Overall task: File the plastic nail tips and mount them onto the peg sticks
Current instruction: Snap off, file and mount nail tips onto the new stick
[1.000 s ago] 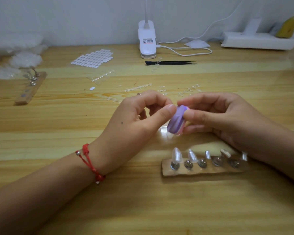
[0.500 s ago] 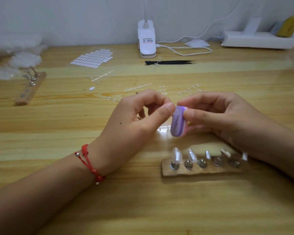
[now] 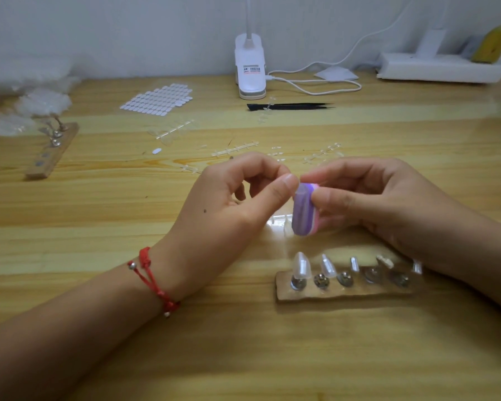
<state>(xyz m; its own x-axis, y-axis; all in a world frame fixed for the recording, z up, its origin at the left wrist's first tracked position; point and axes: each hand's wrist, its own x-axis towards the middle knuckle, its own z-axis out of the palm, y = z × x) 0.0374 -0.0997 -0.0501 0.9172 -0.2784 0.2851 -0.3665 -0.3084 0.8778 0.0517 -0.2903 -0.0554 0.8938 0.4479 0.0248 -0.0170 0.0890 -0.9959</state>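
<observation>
Centrally, purple file block [image 3: 302, 214], pink-edged, upright, right hand [image 3: 368, 198] pinching.

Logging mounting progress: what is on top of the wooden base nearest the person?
Five metal pegs stand on the wooden base; clear nail tips top the left three. The right wrist covers its right end, hiding anything there.

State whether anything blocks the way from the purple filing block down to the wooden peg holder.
Nothing visible does. Only open tabletop lies between the purple filing block and the wooden peg holder.
</observation>
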